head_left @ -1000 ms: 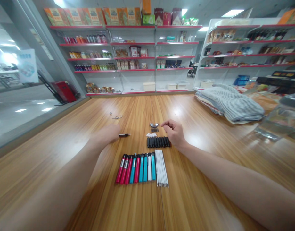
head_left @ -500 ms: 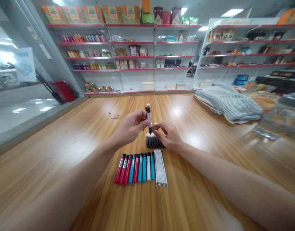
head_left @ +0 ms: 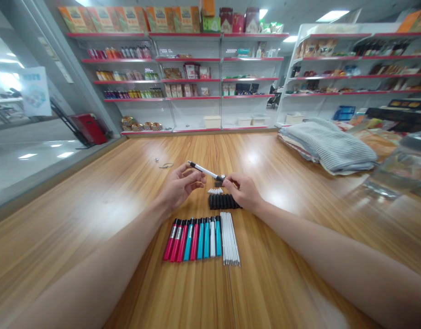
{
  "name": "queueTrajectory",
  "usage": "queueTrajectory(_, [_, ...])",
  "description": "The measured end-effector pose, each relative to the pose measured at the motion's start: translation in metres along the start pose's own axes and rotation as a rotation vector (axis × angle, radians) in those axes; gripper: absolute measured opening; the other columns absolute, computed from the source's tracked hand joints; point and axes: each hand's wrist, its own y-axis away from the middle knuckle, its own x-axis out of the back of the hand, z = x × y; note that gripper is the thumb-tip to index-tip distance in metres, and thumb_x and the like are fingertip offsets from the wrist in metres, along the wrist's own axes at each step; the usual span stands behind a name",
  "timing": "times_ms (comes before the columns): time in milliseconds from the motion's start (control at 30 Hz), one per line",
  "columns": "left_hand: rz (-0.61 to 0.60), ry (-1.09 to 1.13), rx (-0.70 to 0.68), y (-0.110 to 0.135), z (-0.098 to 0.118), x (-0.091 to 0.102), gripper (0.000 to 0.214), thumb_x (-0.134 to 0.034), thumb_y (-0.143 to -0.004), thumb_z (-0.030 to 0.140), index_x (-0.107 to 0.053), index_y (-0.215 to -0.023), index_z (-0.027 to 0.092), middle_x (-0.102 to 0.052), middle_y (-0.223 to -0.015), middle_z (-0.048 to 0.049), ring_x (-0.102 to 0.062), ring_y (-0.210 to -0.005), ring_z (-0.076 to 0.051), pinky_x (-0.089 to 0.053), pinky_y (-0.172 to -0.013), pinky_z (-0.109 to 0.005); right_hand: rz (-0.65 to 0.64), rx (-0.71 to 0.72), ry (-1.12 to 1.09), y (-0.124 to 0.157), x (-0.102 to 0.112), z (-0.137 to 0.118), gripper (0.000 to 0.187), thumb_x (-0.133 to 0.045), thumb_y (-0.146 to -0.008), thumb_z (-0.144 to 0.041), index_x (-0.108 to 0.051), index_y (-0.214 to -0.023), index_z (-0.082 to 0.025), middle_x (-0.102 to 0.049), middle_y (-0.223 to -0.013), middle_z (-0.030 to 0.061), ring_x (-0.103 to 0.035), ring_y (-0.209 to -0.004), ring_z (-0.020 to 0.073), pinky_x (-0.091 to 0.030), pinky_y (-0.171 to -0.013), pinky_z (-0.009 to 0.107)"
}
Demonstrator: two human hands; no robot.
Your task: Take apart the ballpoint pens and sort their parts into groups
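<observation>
A pen with a white barrel and black ends [head_left: 206,170] is held tilted above the table, its lower black end pinched by my right hand [head_left: 242,189]. My left hand [head_left: 183,185] is beside the pen's upper half, its fingers loosely curled and apart. Whether they touch the barrel is hard to see. Below lie red, blue and white pen barrels with black tops [head_left: 193,240] in a row. White refills [head_left: 230,237] lie alongside. Black grip sleeves [head_left: 224,201], small white pieces [head_left: 215,191] and small metallic parts [head_left: 218,183], partly hidden by my right hand, lie farther back.
Folded striped cloth [head_left: 333,141] and a clear container [head_left: 388,169] occupy the right side. A thin ring-like piece [head_left: 166,165] and a tiny shiny item [head_left: 156,160] rest at the back left. Stocked shelves [head_left: 186,98] stand beyond the wooden table [head_left: 128,274].
The pen has gone from upright to a slant, its top leaning left. My right hand now pinches its lower end, while the left fingers have loosened from the barrel.
</observation>
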Motion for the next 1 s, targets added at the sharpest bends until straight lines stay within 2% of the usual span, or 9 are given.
queueTrajectory(67, [0.024,0.019,0.029,0.000,-0.005,0.011,0.029,-0.070,-0.078,0.025,-0.054,-0.101,0.018,-0.066,-0.089,-0.0048,-0.063,-0.073,-0.014,-0.051,-0.067,-0.029,0.000,-0.071,-0.003,-0.001,-0.001,0.004,0.030,-0.047,-0.089,-0.036,-0.064,-0.076,-0.015,-0.050,-0.061,-0.0003,-0.044,-0.058,0.0117,-0.029,-0.054,0.025])
queueTrajectory(167, [0.030,-0.002,0.047,0.000,-0.012,0.019,0.022,-0.067,-0.079,0.027,-0.056,-0.095,0.016,-0.065,-0.084,-0.0045,-0.062,-0.069,-0.013,-0.049,-0.062,-0.027,-0.005,-0.139,-0.027,-0.003,-0.001,0.008,0.037,-0.044,-0.090,-0.040,-0.065,-0.074,-0.014,-0.045,-0.056,-0.0015,-0.042,-0.054,0.0110,-0.027,-0.051,0.025])
queueTrajectory(233, [0.021,-0.044,0.048,0.000,-0.015,0.019,0.022,-0.067,-0.080,0.028,-0.058,-0.094,0.015,-0.065,-0.083,-0.0053,-0.061,-0.068,-0.013,-0.048,-0.061,-0.026,-0.019,-0.159,-0.040,-0.003,0.000,0.009,0.041,-0.042,-0.091,-0.043,-0.064,-0.070,-0.014,-0.043,-0.054,-0.0018,-0.041,-0.052,0.0104,-0.026,-0.051,0.025])
queueTrajectory(367, [0.030,-0.152,0.050,0.000,-0.018,0.015,0.033,-0.069,-0.077,0.029,-0.060,-0.106,0.015,-0.066,-0.087,-0.0074,-0.061,-0.068,-0.013,-0.045,-0.060,-0.024,-0.072,-0.145,-0.011,-0.007,0.005,0.019,0.046,-0.041,-0.091,-0.046,-0.061,-0.064,-0.015,-0.040,-0.051,-0.0024,-0.039,-0.049,0.0098,-0.025,-0.050,0.025])
queueTrajectory(567, [0.086,-0.437,0.020,0.002,-0.017,0.011,0.028,-0.067,-0.077,0.038,-0.066,-0.089,0.013,-0.065,-0.074,-0.0050,-0.049,-0.054,-0.008,-0.036,-0.049,-0.021,-0.067,-0.223,0.006,-0.014,0.010,0.040,0.052,-0.042,-0.087,-0.053,-0.050,-0.052,-0.015,-0.038,-0.049,-0.0023,-0.037,-0.047,0.0090,-0.026,-0.050,0.025])
queueTrajectory(667, [0.105,-0.582,-0.010,0.004,-0.015,0.010,0.028,-0.063,-0.080,0.041,-0.066,-0.078,0.013,-0.059,-0.061,-0.0011,-0.040,-0.047,-0.006,-0.028,-0.044,-0.020,-0.067,-0.237,0.001,-0.013,0.009,0.042,0.054,-0.042,-0.087,-0.055,-0.049,-0.051,-0.015,-0.038,-0.048,-0.0020,-0.038,-0.047,0.0094,-0.026,-0.050,0.025])
queueTrajectory(733, [0.095,-0.641,-0.016,0.004,-0.015,0.010,0.030,-0.061,-0.081,0.041,-0.064,-0.071,0.013,-0.055,-0.057,0.0001,-0.040,-0.047,-0.006,-0.027,-0.044,-0.020,-0.071,-0.235,-0.019,-0.012,0.009,0.040,0.054,-0.041,-0.087,-0.054,-0.050,-0.052,-0.015,-0.039,-0.048,-0.0020,-0.038,-0.047,0.0094,-0.028,-0.050,0.025])
queueTrajectory(833, [0.064,-0.649,-0.007,0.005,-0.016,0.010,0.031,-0.059,-0.082,0.040,-0.061,-0.066,0.014,-0.056,-0.056,-0.0001,-0.044,-0.048,-0.007,-0.029,-0.045,-0.020,-0.073,-0.221,-0.046,-0.011,0.010,0.036,0.052,-0.041,-0.088,-0.053,-0.050,-0.053,-0.015,-0.040,-0.049,-0.0020,-0.039,-0.047,0.0095,-0.029,-0.050,0.025])
queueTrajectory(1000, [0.056,-0.588,0.029,0.005,-0.018,0.010,0.030,-0.060,-0.081,0.040,-0.061,-0.066,0.014,-0.051,-0.050,0.0018,-0.040,-0.042,-0.007,-0.026,-0.042,-0.020,-0.053,-0.188,-0.054,-0.011,0.009,0.034,0.051,-0.040,-0.089,-0.051,-0.051,-0.054,-0.016,-0.042,-0.049,-0.0016,-0.040,-0.047,0.0097,-0.029,-0.051,0.025])
